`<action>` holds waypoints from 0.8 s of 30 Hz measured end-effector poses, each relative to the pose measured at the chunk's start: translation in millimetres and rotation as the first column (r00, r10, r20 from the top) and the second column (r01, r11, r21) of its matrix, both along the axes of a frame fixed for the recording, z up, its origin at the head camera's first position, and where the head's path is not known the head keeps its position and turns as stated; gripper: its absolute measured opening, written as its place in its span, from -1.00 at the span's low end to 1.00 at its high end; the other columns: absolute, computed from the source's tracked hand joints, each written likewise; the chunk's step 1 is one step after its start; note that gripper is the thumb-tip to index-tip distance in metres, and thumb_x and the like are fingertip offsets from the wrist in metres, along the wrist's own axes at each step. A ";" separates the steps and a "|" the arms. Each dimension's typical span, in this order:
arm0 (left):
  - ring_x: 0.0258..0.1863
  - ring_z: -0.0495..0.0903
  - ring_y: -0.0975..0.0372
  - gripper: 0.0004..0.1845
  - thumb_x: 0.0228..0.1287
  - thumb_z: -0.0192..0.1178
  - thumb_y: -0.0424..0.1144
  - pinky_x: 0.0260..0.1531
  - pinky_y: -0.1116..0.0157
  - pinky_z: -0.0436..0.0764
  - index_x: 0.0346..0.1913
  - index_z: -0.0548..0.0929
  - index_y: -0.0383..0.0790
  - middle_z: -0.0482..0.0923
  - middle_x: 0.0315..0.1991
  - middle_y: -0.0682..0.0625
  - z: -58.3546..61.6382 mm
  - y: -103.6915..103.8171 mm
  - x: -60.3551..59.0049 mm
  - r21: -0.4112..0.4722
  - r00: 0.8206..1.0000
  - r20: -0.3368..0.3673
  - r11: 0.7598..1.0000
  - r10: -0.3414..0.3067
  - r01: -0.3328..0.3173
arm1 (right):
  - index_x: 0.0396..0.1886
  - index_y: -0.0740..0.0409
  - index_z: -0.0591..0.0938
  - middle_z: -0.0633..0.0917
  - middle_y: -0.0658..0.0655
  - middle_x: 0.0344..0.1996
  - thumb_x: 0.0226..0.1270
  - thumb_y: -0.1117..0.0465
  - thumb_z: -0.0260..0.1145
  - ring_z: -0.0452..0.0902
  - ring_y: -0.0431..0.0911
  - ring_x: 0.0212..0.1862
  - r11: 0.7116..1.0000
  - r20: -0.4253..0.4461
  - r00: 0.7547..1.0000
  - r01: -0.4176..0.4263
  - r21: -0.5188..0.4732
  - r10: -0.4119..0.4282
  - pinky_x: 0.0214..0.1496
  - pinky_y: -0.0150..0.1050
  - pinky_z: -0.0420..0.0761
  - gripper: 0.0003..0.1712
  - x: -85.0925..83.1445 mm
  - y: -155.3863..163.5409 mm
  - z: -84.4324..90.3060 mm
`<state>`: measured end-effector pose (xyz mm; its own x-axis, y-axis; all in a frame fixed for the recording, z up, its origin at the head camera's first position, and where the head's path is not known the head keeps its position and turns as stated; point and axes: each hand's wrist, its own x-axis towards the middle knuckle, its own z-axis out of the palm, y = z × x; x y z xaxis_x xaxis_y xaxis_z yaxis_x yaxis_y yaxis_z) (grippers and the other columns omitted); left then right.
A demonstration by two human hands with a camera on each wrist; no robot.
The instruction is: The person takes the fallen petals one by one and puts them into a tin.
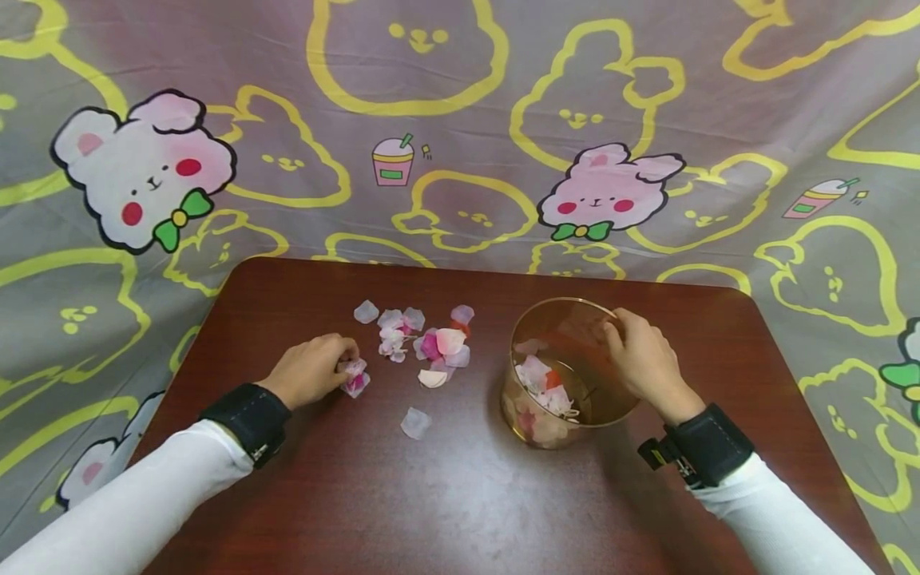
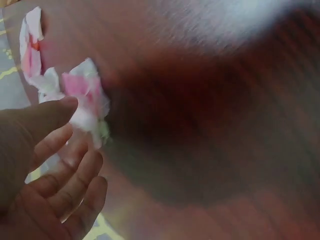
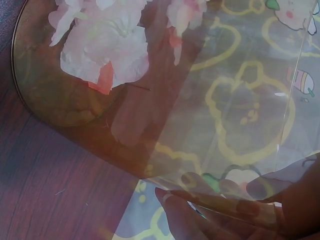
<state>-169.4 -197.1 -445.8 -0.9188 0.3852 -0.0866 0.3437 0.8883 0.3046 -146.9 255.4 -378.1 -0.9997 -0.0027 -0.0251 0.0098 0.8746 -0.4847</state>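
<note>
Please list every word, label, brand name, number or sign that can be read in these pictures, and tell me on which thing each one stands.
None: no letters or numbers can be read in any view.
The cloth bears only drawings: rabbits, drink cups, yellow outlines.
The container, the petals and the table carry no print.
The wristbands show no readable mark.
</note>
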 end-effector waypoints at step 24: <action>-0.41 0.56 0.14 -0.86 0.30 0.32 -0.27 -0.36 0.06 0.62 -0.16 0.73 -0.26 0.72 -0.29 -0.12 -11.8 -5.0 1.2 0.014 0.997 -0.041 0.998 0.067 -0.066 | -0.04 0.21 0.58 0.58 0.14 -0.51 0.62 0.11 0.01 0.41 -0.06 -0.57 1.000 0.006 1.000 -0.008 0.004 0.008 -0.59 -0.22 0.30 -0.70 0.0 0.2 0.1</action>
<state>-168.1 -202.1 -457.6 -0.9451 0.3239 -0.0438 0.2964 0.9058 0.3027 -146.9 255.6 -378.0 -0.9994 -0.0103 -0.0316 0.0061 0.8768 -0.4808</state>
